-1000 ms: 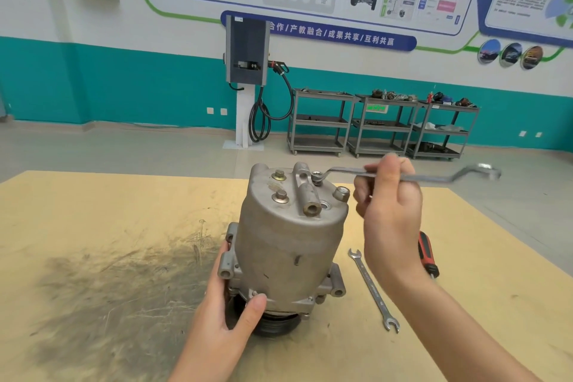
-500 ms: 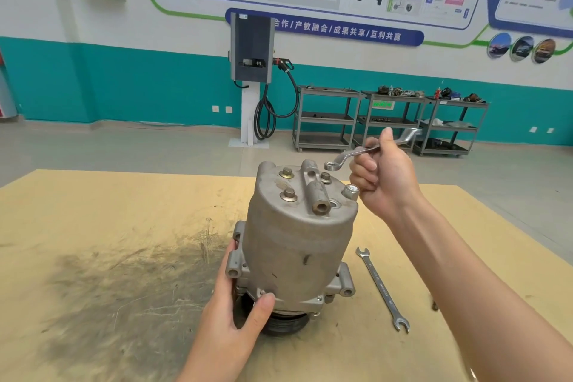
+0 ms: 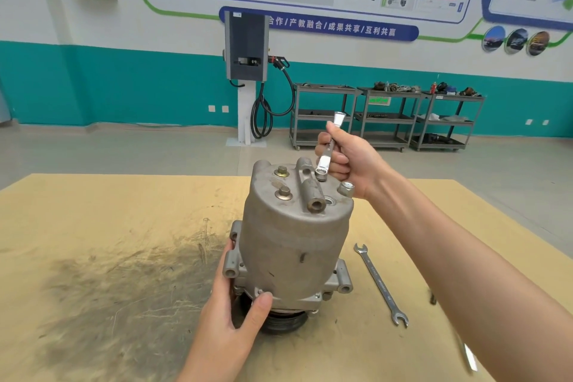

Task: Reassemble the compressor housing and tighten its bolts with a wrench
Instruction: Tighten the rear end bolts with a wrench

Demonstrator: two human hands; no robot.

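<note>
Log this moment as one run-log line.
left hand: steadies compressor housing | right hand: grips ring wrench on top bolt

Compressor housing and ring wrench on the worktop

The grey cast-metal compressor housing [image 3: 294,236] is standing upright on its black pulley, bolts [image 3: 283,193] sticking up from its domed top; the shiny steel ring wrench [image 3: 328,149] is sitting steeply tilted, its ring end over a rear top bolt.

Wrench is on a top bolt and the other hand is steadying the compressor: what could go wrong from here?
1. The compressor stands tall on its narrow pulley; a hard pull may tip it despite the left hand.
2. The right hand grips the wrench steeply tilted, so its ring may slip off the bolt.
3. The spare wrench lies below the working forearm.
</note>
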